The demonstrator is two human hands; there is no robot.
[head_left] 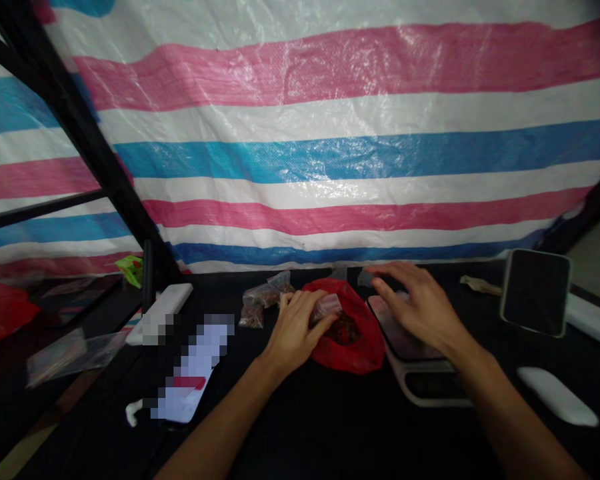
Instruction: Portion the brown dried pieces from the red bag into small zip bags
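Note:
My left hand pinches a small clear zip bag between thumb and fingers, over the left rim of a red plastic bag. Small brown pieces lie inside the red bag. To the right, my right hand hovers above a kitchen scale, thumb and fingers apart and nothing visibly held. By its fingertips is a small clear bag, partly hidden. Several filled zip bags with brown contents lie left of the red bag.
On the left are a lit phone, a white earbud, a white box and flat clear bags. At right stand a dark-screened device and a white oblong object. A striped tarp hangs behind.

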